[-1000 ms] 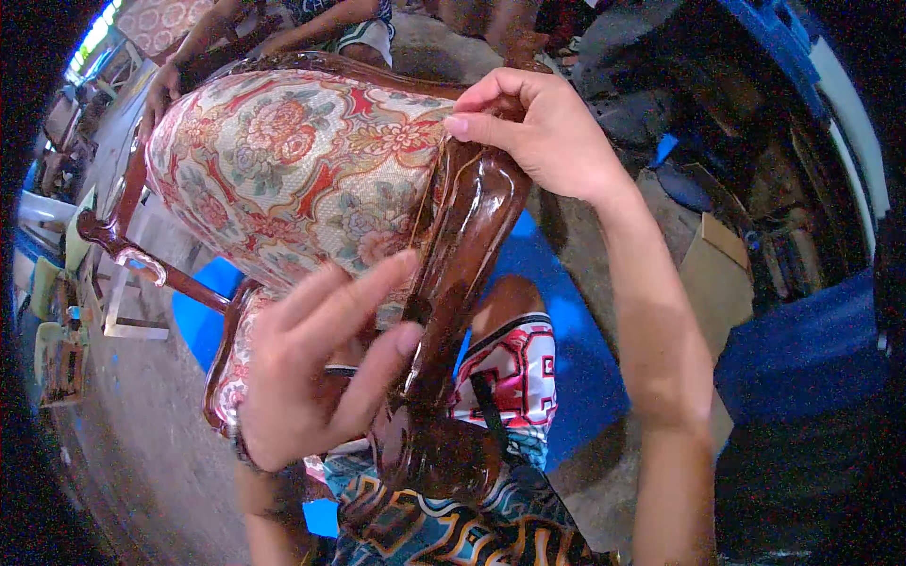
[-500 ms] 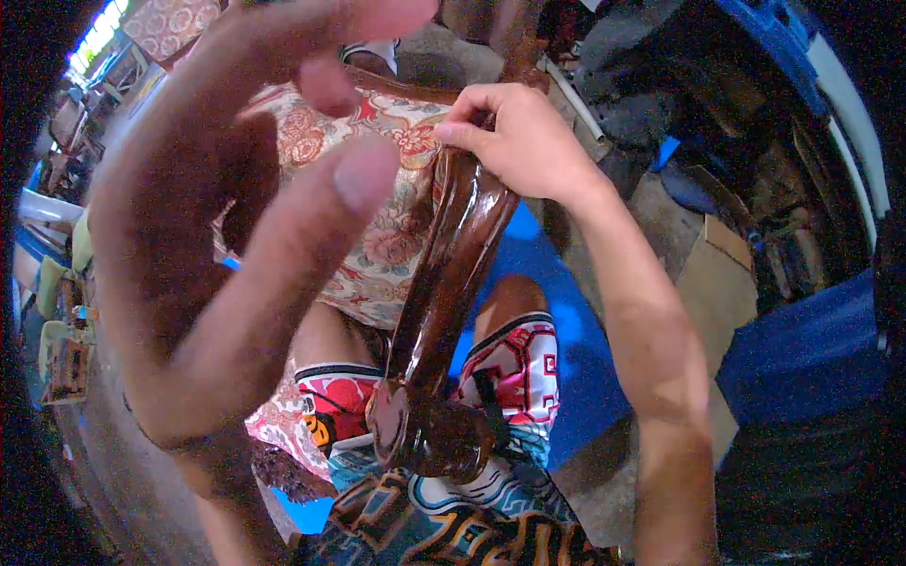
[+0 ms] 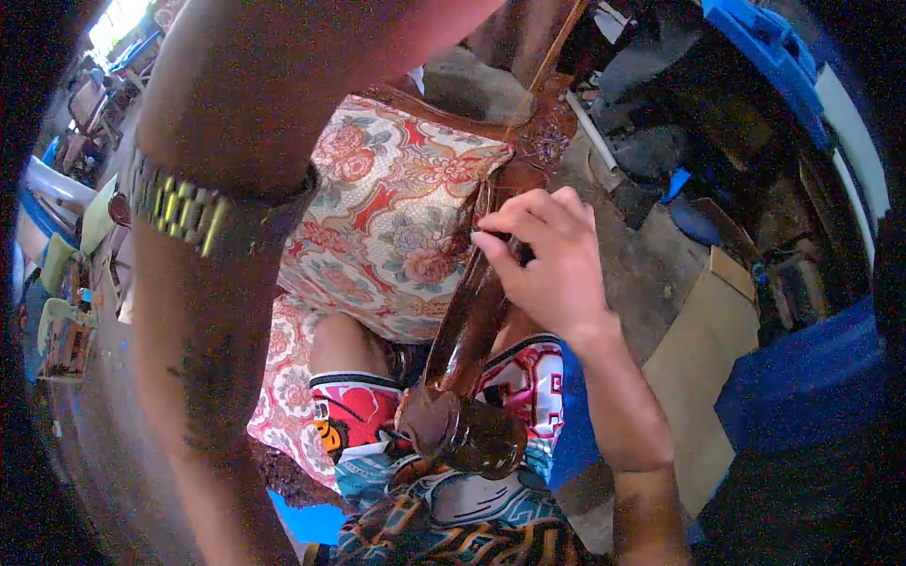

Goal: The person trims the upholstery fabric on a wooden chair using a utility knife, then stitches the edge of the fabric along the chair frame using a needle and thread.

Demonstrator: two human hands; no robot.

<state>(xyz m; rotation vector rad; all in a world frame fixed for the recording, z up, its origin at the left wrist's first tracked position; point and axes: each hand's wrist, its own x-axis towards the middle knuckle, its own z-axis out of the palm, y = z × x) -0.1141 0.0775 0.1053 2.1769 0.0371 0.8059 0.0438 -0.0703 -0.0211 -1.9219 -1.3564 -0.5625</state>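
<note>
A chair cushion in cream fabric with red flowers sits against a dark, glossy carved wooden rail. The rail slants down toward my lap and ends in a rounded scroll. My right hand is over the rail by the cushion's right edge, thumb and forefinger pinched together. Whatever is between those fingertips is too small to make out. My left hand is raised very close in front, with a banded watch on its wrist. Its fingers are cut off by the top edge.
Below the cushion are my knees in patterned shorts, with more floral fabric beside them. Flat cardboard and a blue sheet lie to the right. A white pipe and dark clutter are beyond. Chairs stand far left.
My left hand has swung up and forward, so its fingers have left the view and the watch shows. My right hand has shifted down and right, still pinched.
</note>
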